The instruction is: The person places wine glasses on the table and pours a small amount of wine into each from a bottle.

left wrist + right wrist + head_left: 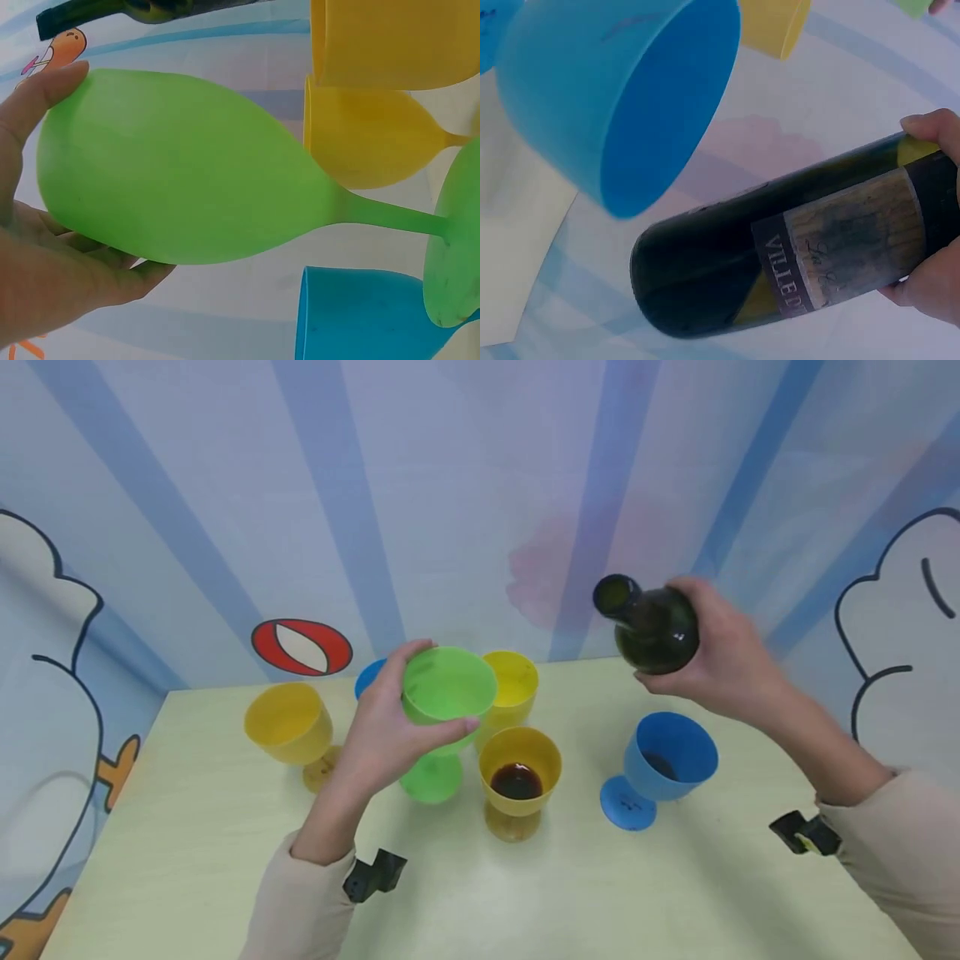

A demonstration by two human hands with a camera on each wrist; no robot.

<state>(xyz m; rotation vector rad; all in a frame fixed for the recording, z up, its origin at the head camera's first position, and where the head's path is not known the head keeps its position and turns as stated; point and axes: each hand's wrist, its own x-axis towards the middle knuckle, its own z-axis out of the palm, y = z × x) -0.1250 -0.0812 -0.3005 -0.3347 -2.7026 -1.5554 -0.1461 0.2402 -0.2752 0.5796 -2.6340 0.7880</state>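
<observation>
My left hand (375,739) holds a green goblet (450,685) by its bowl, thumb on the near side and fingers behind. In the left wrist view the green goblet (180,165) shows its full bowl, stem and foot; I cannot tell whether the foot touches the table. A dark green wine bottle (660,631) is gripped round its body by my right hand (723,656), raised above the table with the mouth up. Its label is visible on the bottle (840,247) in the right wrist view. Dark liquid lies in the front yellow goblet (519,741) and the right blue goblet (675,785).
At the left stands another yellow goblet (281,727). Behind the green one are a partly hidden blue goblet (367,675) and a yellow goblet (517,672). The pale table (570,893) ends at a blue striped backdrop (480,510).
</observation>
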